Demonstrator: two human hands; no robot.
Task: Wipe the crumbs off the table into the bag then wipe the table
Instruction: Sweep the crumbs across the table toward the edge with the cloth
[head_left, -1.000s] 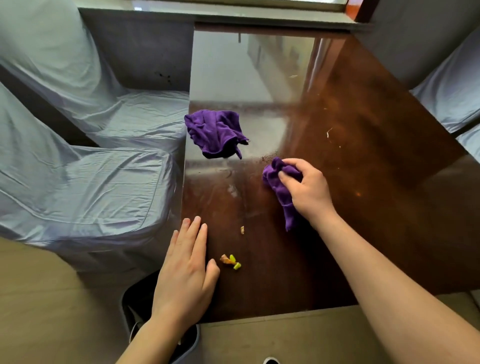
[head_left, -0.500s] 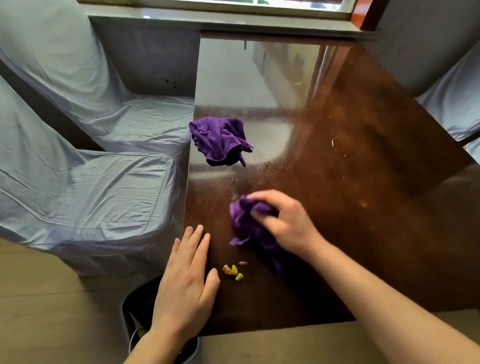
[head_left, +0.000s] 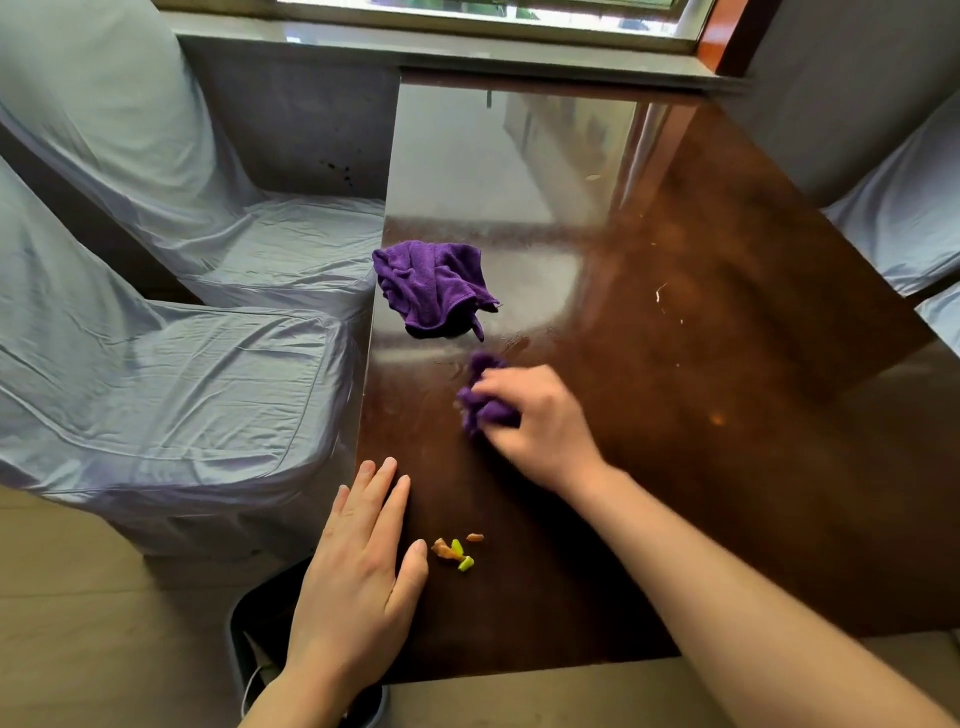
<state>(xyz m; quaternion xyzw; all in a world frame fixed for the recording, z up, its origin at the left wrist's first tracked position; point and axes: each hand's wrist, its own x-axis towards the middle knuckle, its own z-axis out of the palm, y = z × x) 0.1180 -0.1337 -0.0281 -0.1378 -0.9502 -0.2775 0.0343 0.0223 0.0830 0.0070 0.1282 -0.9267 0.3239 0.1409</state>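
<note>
Dark glossy wooden table (head_left: 701, 415), far end butted against the window sill (head_left: 467, 47). Right hand (head_left: 540, 421) near the table's left edge, about mid-length, fingers curled and bunched around a small purple cloth (head_left: 483, 400), gripping it tight and pressing it onto the surface; hand and cloth slightly motion-blurred. Left hand (head_left: 358, 577) lies flat, palm down, fingers straight and together, thumb out to the side, at the near-left corner of the table, part of the palm overhanging the left edge. It holds nothing. Crumbs (head_left: 454, 552) just beside the left thumb tip, near the near edge: a small cluster of orange-brown and bright yellow-green bits, not touching the thumb, well apart from the held cloth. A few pale specks (head_left: 661, 296) further out toward the right edge of the table. Second purple cloth (head_left: 431, 286), crumpled and larger, lies loose at the left edge further back, just beyond the right hand, not touching it. Dark bin with a bag liner (head_left: 260, 639) on the floor below the near-left corner, mostly hidden by the left forearm; contents cannot tell. Chairs with pale blue-grey covers (head_left: 171, 384) along the left side, more covered seats (head_left: 904, 228) at the right.
</note>
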